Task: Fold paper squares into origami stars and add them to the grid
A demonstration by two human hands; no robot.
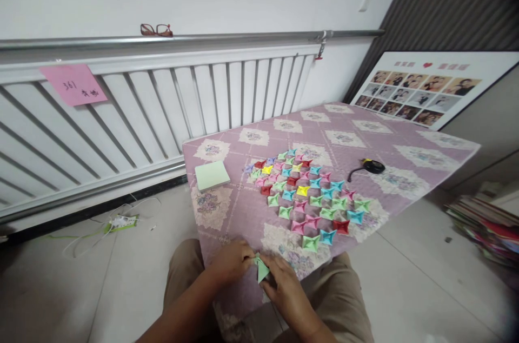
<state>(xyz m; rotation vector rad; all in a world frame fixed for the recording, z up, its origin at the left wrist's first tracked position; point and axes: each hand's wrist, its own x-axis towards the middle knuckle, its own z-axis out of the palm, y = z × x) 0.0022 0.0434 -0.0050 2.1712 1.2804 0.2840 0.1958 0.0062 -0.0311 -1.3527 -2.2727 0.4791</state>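
A partly folded piece of light green paper is between my two hands at the near edge of the table. My left hand has its fingers closed on the paper's left corner. On the other side, my right hand grips the right edge, with its thumb below and its fingers over the top. Just beyond my hands, many small folded paper shapes in green, pink, blue, red and yellow stand in slanting rows. To the left lies a stack of pale green square paper.
The purple patterned tablecloth covers the table. A black object with a cord or strap lies at the right. Behind stands a white radiator with a pink note; glasses rest on the pipe. A photo board leans at the back right.
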